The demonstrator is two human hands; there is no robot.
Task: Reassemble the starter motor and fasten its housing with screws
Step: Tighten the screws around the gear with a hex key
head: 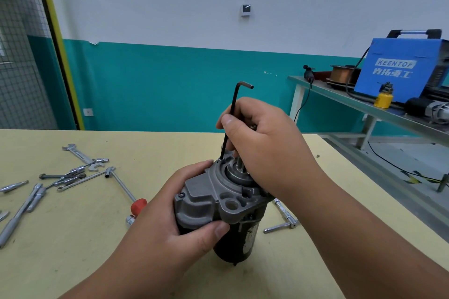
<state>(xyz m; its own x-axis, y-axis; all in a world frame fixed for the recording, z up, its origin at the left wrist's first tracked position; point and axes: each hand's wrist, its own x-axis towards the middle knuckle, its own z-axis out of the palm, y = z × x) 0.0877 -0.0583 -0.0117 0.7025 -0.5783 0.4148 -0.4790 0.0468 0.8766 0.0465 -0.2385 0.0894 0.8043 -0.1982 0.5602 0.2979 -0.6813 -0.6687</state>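
The starter motor (213,204) stands upright on the yellow table (73,238), its grey cast housing on top and its black body below. My left hand (175,221) grips the housing from the left side, thumb across its front. My right hand (262,143) pinches the shaft of a black hex key (233,114). The key stands nearly upright, its short bent arm at the top, and its tip sits in a screw (220,159) at the housing's far left rim. My right palm hides part of the motor's shaft end.
Several wrenches, sockets and extension bars (73,175) lie scattered on the table's left. A red-handled tool (138,205) lies by my left wrist, a T-handle bar (284,216) right of the motor. A side bench (340,97) carries a blue welder (401,70), a wire spool and a yellow can.
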